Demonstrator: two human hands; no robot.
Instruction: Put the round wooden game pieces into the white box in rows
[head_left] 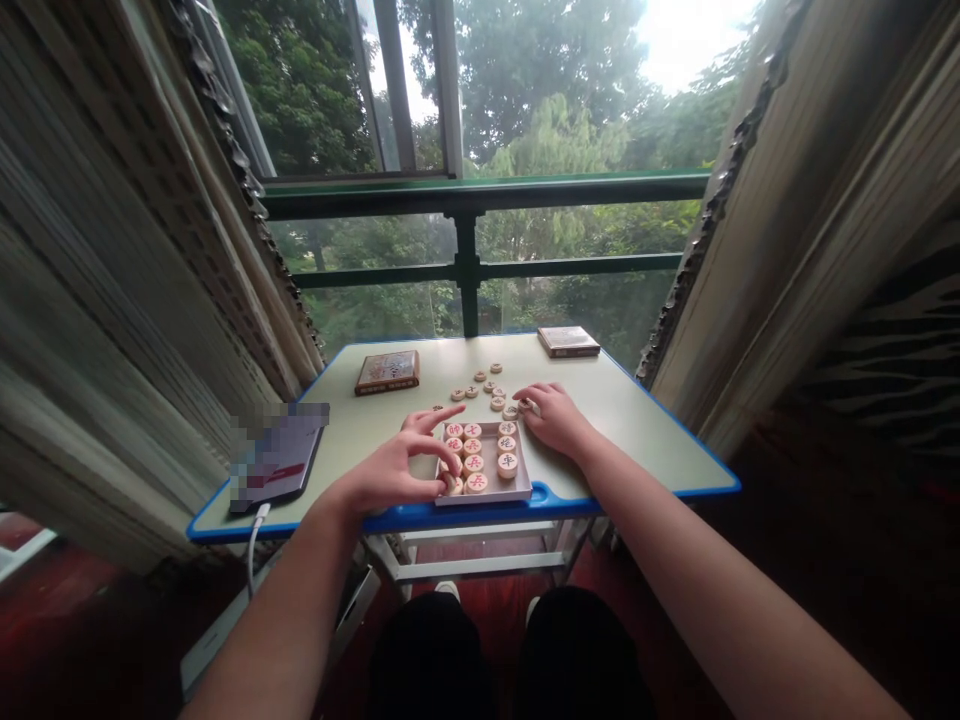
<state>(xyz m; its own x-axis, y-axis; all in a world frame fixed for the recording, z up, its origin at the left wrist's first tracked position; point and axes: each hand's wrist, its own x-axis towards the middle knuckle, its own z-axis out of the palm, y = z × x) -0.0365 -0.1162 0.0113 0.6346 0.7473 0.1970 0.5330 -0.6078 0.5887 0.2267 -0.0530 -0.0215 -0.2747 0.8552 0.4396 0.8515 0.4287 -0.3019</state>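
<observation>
A shallow white box (491,488) at the table's near edge holds rows of round wooden xiangqi pieces, red-lettered ones on its left and a column of black-lettered ones (507,465) on its right. My left hand (390,462) reaches over the box's left side, thumb and a finger closed on a xiangqi piece (452,484) in the near left corner, its other fingers raised. Beyond the box's right side, my right hand (553,415) has its fingertips on a xiangqi piece (526,404) on the table. Several loose xiangqi pieces (472,391) lie scattered past the box.
A brown flat box (388,372) lies at the back left of the pale table (637,450), another flat box (570,342) at the back right. A dark device (281,460), partly blurred, sits on the left edge with a white cable (255,545). Curtains flank the table.
</observation>
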